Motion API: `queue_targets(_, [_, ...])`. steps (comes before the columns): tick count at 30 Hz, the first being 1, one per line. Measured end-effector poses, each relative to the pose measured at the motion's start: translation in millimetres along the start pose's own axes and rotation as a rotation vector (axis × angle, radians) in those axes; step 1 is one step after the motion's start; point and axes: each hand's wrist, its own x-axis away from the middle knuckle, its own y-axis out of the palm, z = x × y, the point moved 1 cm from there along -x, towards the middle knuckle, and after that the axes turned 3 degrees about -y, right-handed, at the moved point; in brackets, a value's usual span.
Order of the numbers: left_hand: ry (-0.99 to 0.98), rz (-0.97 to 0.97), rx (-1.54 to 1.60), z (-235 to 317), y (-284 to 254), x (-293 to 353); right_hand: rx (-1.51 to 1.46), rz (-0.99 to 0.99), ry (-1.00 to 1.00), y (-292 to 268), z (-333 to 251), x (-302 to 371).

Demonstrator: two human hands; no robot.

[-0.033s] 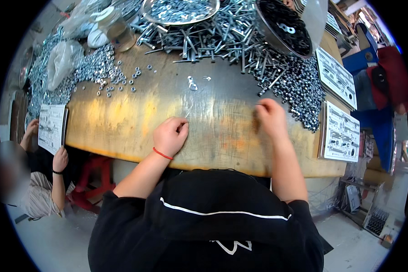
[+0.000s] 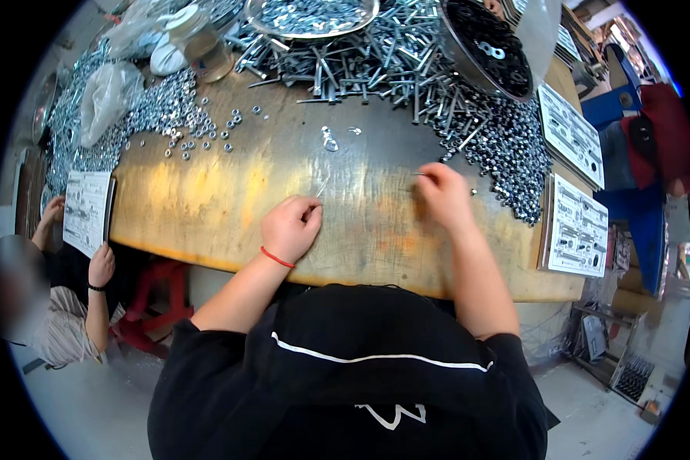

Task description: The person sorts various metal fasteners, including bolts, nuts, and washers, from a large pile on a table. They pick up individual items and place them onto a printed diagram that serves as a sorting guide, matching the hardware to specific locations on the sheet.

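Centrally, both hands on bare tabletop, bolts beyond.

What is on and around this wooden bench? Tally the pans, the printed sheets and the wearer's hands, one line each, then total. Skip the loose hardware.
Round metal pans: 2
White printed paper sheets: 3
Wearer's bare hands: 2 (left hand, right hand)
Total: 7
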Motion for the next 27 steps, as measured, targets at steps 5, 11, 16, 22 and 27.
queue_targets(5, [0.023,-0.018,0.06,-1,-6,-3,0.11,-0.057,-0.261,89,-52,-52])
queue_targets(11, [0.004,-0.048,0.127,-5,-11,-4,0.075,-0.193,-0.238,112,-62,-66])
queue_targets(16, [-0.002,-0.045,0.116,-7,-11,-4,0.041,-0.187,-0.157,112,-56,-77])
queue_targets(22, [0.01,-0.055,0.137,-7,-14,-4,0.058,-0.287,-0.15,119,-64,-81])
queue_targets(27, [-0.014,-0.108,0.2,-8,-21,6,0.137,-0.232,-0.284,122,-65,-93])
